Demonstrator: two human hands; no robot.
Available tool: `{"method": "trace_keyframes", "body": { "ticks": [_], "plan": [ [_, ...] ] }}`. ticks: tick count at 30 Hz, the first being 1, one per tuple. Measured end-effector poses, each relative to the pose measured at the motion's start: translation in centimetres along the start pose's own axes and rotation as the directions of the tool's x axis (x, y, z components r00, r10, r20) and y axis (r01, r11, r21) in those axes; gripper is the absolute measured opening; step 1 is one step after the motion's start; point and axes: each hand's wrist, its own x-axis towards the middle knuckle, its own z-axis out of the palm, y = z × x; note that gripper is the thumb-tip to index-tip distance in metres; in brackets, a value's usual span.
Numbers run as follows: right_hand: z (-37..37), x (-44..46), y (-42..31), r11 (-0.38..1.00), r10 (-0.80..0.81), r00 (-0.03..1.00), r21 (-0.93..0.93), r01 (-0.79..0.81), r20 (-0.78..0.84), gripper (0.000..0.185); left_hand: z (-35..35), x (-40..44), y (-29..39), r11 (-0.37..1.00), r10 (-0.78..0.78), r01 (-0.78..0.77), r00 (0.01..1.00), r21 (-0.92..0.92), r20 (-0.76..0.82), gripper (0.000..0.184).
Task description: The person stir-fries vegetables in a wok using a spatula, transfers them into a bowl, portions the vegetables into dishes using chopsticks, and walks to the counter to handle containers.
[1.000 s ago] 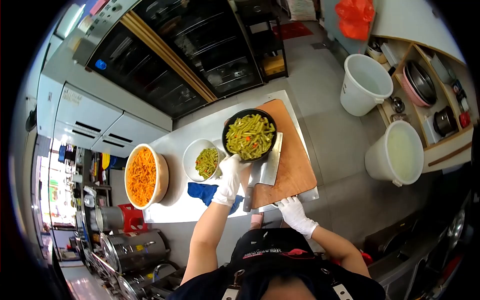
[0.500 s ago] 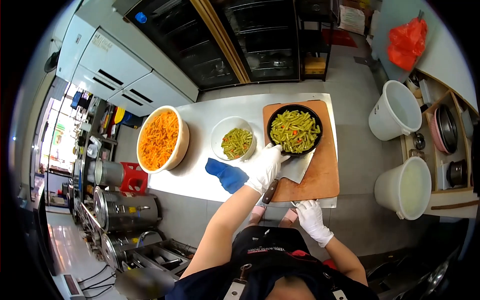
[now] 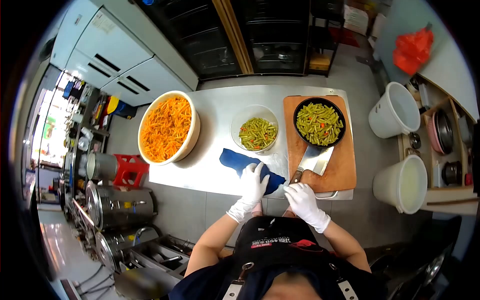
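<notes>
My left hand (image 3: 254, 184), in a white glove, is closed on a folded blue cloth (image 3: 239, 159) at the table's near edge. Just right of the cloth's end, my gloved right hand (image 3: 305, 204) has its fingers curled together near the cleaver's handle; what they hold, if anything, is hidden. The cleaver (image 3: 315, 160) lies on a brown cutting board (image 3: 332, 176), its blade close against a black bowl (image 3: 298, 131). Cut green beans (image 3: 320, 124) with red bits fill this bowl. More cut beans (image 3: 257, 134) sit in a clear bowl (image 3: 234, 131) left of the board.
A cream tub (image 3: 192, 139) of shredded orange vegetable stands at the left of the steel table (image 3: 215, 102). Two white buckets (image 3: 395, 112) are on the right, by a shelf. A red stool (image 3: 131, 170) and metal pots (image 3: 122, 206) stand at the left.
My left hand has left the black bowl and come back to the blue cloth, whose near end now reaches further right. My right hand has shifted slightly left, toward the cleaver handle. The view has shifted.
</notes>
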Motion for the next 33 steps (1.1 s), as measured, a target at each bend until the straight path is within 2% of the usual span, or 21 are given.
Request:
{"method": "trace_keyframes", "body": {
  "ticks": [1, 3, 5, 7, 8, 9, 11, 14, 15, 16, 17, 18, 20, 21, 23, 25, 27, 29, 30, 31, 33],
  "plan": [
    [1.3, 0.6, -0.7, 1.000, -0.007, 1.000, 0.011, 0.007, -0.007, 0.017, -0.2, -0.3, -1.7, 0.997, 0.033, -0.038, 0.997, 0.067, 0.070, 0.043],
    [3.5, 2.0, -2.3, 0.999, -0.033, 0.997, 0.002, 0.033, 0.074, 0.018, -0.1, -0.1, -4.5, 0.996, 0.088, -0.085, 0.986, -0.027, 0.144, 0.046],
    [5.2, 3.5, -4.5, 0.999, 0.028, 0.989, -0.020, -0.026, 0.143, 0.019, -1.3, 0.8, -5.6, 0.995, 0.097, -0.086, 0.967, -0.055, 0.237, 0.044],
    [7.5, 4.9, -5.6, 0.987, 0.139, 0.983, -0.101, -0.127, 0.121, 0.029, -1.7, 1.3, -7.4, 0.987, 0.142, -0.111, 0.946, -0.119, 0.290, 0.044],
    [8.9, 5.4, -5.8, 0.967, 0.225, 0.965, -0.154, -0.203, 0.135, 0.032, -2.1, 1.6, -8.5, 0.964, 0.234, -0.179, 0.922, -0.195, 0.309, 0.048],
    [10.4, 5.7, -5.7, 0.939, 0.307, 0.941, -0.205, -0.275, 0.145, 0.035, -2.5, 1.6, -9.6, 0.956, 0.238, -0.145, 0.892, -0.254, 0.385, 0.054],
    [12.7, 5.9, -5.2, 0.920, 0.364, 0.906, -0.238, -0.313, 0.214, 0.040, -3.3, 1.7, -11.1, 0.928, 0.188, -0.022, 0.889, -0.371, 0.417, 0.058],
    [15.0, 6.0, -5.5, 0.920, 0.377, 0.903, -0.194, -0.339, 0.208, 0.043, -3.9, 2.3, -12.5, 0.933, 0.302, -0.173, 0.854, -0.315, 0.423, 0.061],
    [15.5, 6.1, -5.5, 0.898, 0.436, 0.863, -0.186, -0.398, 0.254, 0.045, -3.9, 2.2, -12.6, 0.928, 0.317, -0.199, 0.865, -0.314, 0.388, 0.059],
    [16.4, 5.7, -5.1, 0.903, 0.428, 0.884, -0.111, -0.414, 0.186, 0.045, -4.4, 2.3, -12.3, 0.910, 0.191, -0.005, 0.892, -0.415, 0.409, 0.042],
    [16.3, 6.6, -5.5, 0.874, 0.483, 0.846, -0.072, -0.480, 0.226, 0.045, -4.9, 2.1, -11.8, 0.834, 0.060, 0.188, 0.904, -0.519, 0.424, 0.029],
    [16.8, 6.6, -5.0, 0.921, 0.386, 0.910, -0.011, -0.389, 0.150, 0.045, -5.3, 2.0, -11.2, 0.712, -0.070, 0.347, 0.900, -0.610, 0.430, 0.028],
    [16.9, 7.7, -4.9, 0.925, 0.374, 0.900, -0.022, -0.379, 0.223, 0.047, -2.7, 0.2, -13.2, 0.941, -0.011, 0.099, 0.965, -0.324, 0.262, 0.023],
    [17.1, 7.9, -4.1, 0.947, 0.318, 0.914, -0.045, -0.318, 0.252, 0.047, -2.3, -1.1, -14.0, 0.991, 0.052, -0.026, 0.976, -0.128, 0.211, 0.021],
    [16.9, 8.6, -3.6, 0.958, 0.280, 0.904, -0.159, -0.240, 0.322, 0.047, -4.0, -4.2, -13.9, 0.984, -0.016, -0.018, 0.982, -0.180, -0.188, 0.019],
    [16.0, 9.9, -3.0, 0.927, 0.279, 0.830, -0.361, -0.101, 0.483, 0.050, -8.1, -7.8, -13.5, 0.969, -0.181, 0.145, 0.967, -0.198, -0.179, 0.023],
    [12.9, 12.4, -7.5, 0.847, 0.176, 0.827, -0.511, 0.149, 0.534, 0.050, -10.4, -12.7, -14.0, 0.911, -0.411, 0.390, 0.887, -0.136, -0.209, 0.039],
    [13.4, 12.9, -6.7, 0.879, -0.139, 0.898, -0.366, 0.306, 0.417, 0.049, -12.8, -18.4, -13.5, 0.706, -0.708, 0.680, 0.682, -0.197, -0.183, 0.044],
    [13.5, 13.6, -8.4, 0.921, -0.172, 0.886, -0.247, 0.300, 0.431, 0.046, -13.3, -21.3, -13.1, 0.580, -0.814, 0.778, 0.550, -0.240, -0.186, 0.046],
    [14.2, 14.0, -8.6, 0.938, -0.270, 0.849, -0.076, 0.339, 0.455, 0.042, -13.4, -24.1, -12.7, 0.453, -0.891, 0.844, 0.418, -0.286, -0.177, 0.048],
    [15.1, 13.8, -11.5, 0.951, -0.285, 0.678, 0.111, 0.288, 0.678, 0.040, -11.9, -30.4, -11.7, 0.375, -0.909, 0.856, 0.263, -0.357, -0.325, 0.049]
  ]
}}
